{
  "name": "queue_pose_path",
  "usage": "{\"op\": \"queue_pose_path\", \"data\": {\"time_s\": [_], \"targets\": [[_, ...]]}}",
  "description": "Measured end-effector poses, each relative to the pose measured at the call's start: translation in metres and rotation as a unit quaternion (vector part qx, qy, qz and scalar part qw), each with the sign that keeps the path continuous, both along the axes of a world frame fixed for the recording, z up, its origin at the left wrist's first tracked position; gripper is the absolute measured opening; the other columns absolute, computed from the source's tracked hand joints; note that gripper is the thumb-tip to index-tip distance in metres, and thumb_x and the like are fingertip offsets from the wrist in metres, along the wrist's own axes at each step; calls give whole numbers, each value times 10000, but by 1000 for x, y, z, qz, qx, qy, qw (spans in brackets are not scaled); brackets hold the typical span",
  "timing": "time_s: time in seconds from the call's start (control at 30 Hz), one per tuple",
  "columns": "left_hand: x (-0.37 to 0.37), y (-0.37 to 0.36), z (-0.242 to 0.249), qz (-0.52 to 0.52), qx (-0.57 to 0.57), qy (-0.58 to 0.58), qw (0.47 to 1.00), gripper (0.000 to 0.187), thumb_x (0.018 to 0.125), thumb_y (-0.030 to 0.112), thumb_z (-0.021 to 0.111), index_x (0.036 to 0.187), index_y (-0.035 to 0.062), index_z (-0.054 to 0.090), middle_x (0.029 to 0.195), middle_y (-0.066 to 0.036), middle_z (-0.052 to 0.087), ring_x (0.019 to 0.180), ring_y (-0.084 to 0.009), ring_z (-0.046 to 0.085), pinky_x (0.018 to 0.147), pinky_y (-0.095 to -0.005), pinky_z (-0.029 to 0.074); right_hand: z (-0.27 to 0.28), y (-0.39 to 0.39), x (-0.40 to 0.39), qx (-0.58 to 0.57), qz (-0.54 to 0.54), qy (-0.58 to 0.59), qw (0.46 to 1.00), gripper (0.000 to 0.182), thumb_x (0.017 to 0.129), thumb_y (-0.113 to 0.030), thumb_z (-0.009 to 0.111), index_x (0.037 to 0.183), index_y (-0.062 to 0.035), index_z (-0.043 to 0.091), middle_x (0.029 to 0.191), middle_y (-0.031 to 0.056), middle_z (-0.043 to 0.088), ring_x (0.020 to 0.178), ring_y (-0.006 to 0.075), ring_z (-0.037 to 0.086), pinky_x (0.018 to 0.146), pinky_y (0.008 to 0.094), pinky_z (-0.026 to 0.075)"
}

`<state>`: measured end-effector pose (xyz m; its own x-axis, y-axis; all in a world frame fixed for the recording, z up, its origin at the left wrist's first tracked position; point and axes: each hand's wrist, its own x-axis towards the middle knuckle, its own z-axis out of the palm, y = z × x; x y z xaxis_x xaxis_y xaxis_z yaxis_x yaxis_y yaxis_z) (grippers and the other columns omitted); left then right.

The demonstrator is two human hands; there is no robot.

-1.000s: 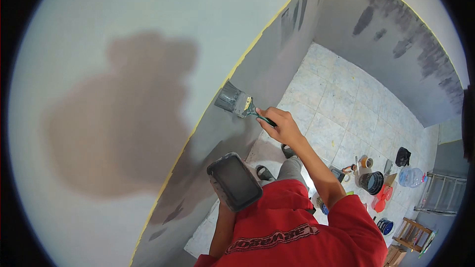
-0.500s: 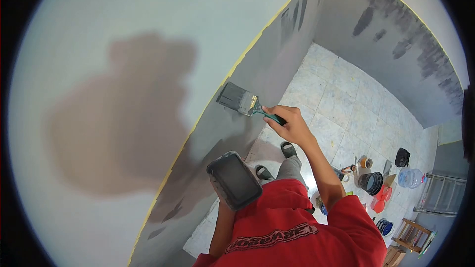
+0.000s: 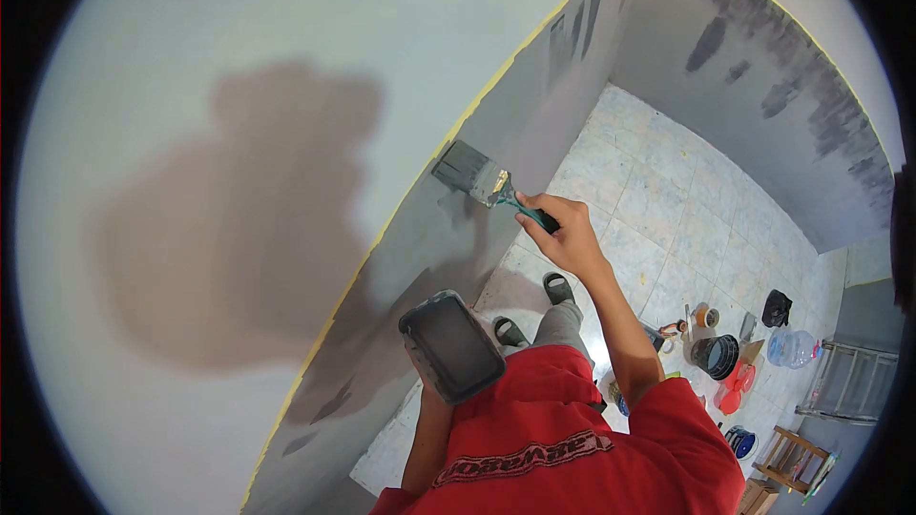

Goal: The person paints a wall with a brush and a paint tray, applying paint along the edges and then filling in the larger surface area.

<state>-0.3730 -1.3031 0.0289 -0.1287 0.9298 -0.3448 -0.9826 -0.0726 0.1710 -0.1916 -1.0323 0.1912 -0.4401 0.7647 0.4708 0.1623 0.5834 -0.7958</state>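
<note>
My right grip (image 3: 565, 234) is closed on the green handle of a flat paint brush (image 3: 494, 185), thumb and fingers wrapped round it. The brush points away from me, its wide bristles dark with grey paint, their tips just beside the yellow line (image 3: 382, 234) on the wall. I cannot tell whether the bristles touch the wall there.

My left grip (image 3: 426, 370) is under a black paint tray (image 3: 479, 386), which I have in front of my red shirt (image 3: 572, 401). The tray hides most of my fingers, so I cannot tell how far they are closed. The tray's inside is dark.

The grey lower wall (image 3: 534, 124) carries darker strokes near the yellow line. Above that line the pale upper wall (image 3: 172, 57) bears a big soft shadow (image 3: 248, 210). Ahead, the far wall (image 3: 725, 124) is also grey, with many dark patches along its top.

I stand in dark sandals (image 3: 510, 332) on a pale tiled floor (image 3: 649, 191). On it, to my right, are a black bucket (image 3: 728, 356), red lids (image 3: 731, 401), a clear bottle (image 3: 787, 347) and a black bag (image 3: 776, 308). Farther out are a wooden stool (image 3: 792, 465) and a ladder (image 3: 844, 412).
</note>
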Motion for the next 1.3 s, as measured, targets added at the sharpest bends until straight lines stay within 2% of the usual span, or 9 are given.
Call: {"op": "queue_pose_path", "data": {"time_s": [0.07,0.17,0.27,0.37,0.47,0.77,0.87,1.07,1.3], "targets": [[0,-1,0,1,0,0,1000,739,984,576,491,1556,135,333,1320,-205,614,1133,-420,636,1016,-652,462,5,-5,0,-36,-30,-19,999,221,870,-68,739,1076,3,703,687,134,637,531,142,515,527,285,403],[-1,-2,0,1,1,2,1000,739,984,576,489,1555,134,332,1323,-204,612,1137,-417,634,1019,-648,461,11,-13,-3,-112,-82,-44,989,243,868,-91,726,1091,2,704,690,193,624,527,254,549,554,327,446],[-2,-3,0,1,2,1,1000,740,985,576,488,1555,132,331,1326,-203,610,1141,-414,633,1022,-644,460,10,-20,-9,-138,-99,1,985,249,875,-96,722,1100,10,702,644,171,586,519,179,504,539,309,427],[-1,-5,1,2,1,2,1000,740,985,577,487,1555,131,330,1329,-202,609,1144,-411,631,1024,-641,459,13,-31,-14,-155,-106,23,982,249,882,-101,718,1103,13,701,632,163,563,530,148,481,533,298,417],[-2,-7,1,3,1,1,1000,741,986,577,485,1555,129,329,1332,-202,607,1148,-408,629,1027,-637,458,13,-38,-21,-143,-122,28,982,198,901,-100,721,1067,8,711,612,22,545,550,45,409,502,249,336],[-4,-9,1,3,6,-2,1000,742,987,578,482,1554,125,327,1340,-199,601,1159,-400,624,1035,-625,455,19,-48,-27,-127,-110,33,985,198,903,-98,719,1066,14,711,604,47,536,558,55,412,511,253,340],[-5,-8,0,1,7,-4,1000,743,988,579,480,1554,123,326,1343,-198,600,1163,-397,623,1038,-621,454,25,-48,-26,-108,-110,3,988,216,895,-97,726,1074,22,709,644,100,589,558,95,464,535,269,391],[-5,-8,0,-1,9,-3,1000,744,989,580,478,1554,120,324,1349,-196,596,1170,-392,620,1044,-614,452,34,-47,-23,-64,-103,-17,993,235,874,-87,734,1080,24,711,779,204,688,599,226,624,600,322,485],[-4,-7,1,-2,12,-3,1000,745,990,581,475,1553,117,322,1356,-194,592,1179,-385,616,1050,-605,450,52,-52,-21,-58,-80,-35,994,216,872,-80,727,1063,19,714,801,221,688,643,330,660,615,353,502]]}}
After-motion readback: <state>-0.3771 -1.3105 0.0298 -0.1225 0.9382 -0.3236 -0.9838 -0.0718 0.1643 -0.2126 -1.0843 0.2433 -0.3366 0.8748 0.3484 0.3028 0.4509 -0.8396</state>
